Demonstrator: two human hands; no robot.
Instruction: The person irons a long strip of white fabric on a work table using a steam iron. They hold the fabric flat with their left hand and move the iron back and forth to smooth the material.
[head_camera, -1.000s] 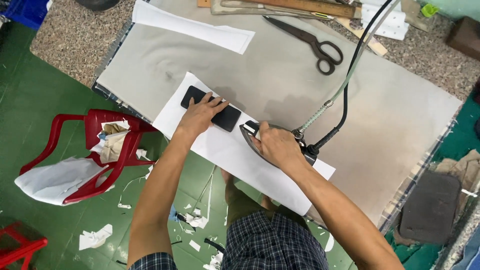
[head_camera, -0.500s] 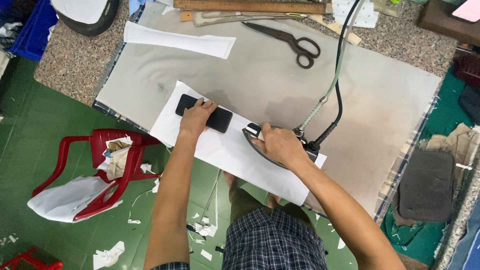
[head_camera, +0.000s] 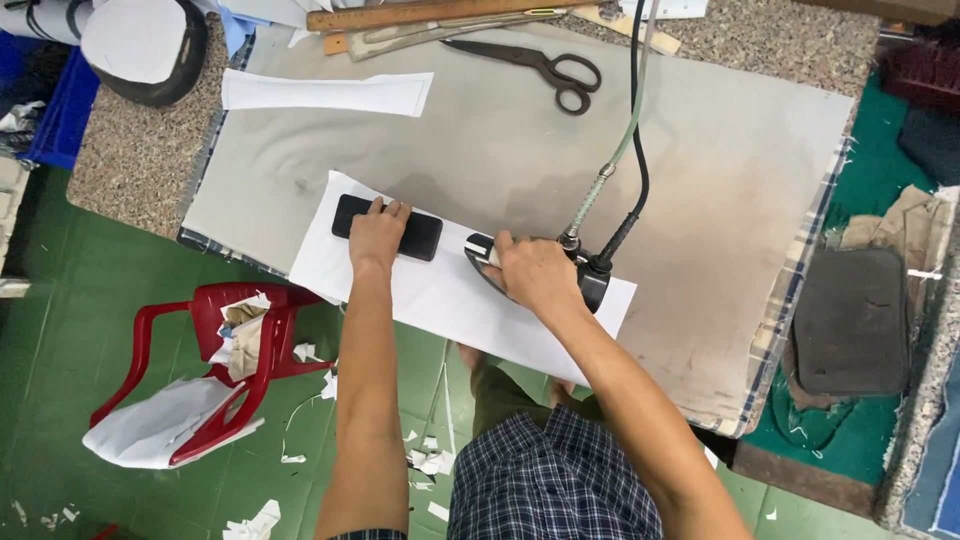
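Pressing is in hand at frame centre: the right hand (head_camera: 535, 275) grips the iron (head_camera: 530, 272) closed-fisted on the white sheet (head_camera: 440, 295), while the left hand (head_camera: 377, 232) lies flat-fingered on the black block (head_camera: 387, 227), so the next stroke likely needs that block held firm.

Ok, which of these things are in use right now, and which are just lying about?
In use:
right hand on iron
left hand on black block
white sheet
grey pad

Lying about:
scissors
ruler
white strip
red chair
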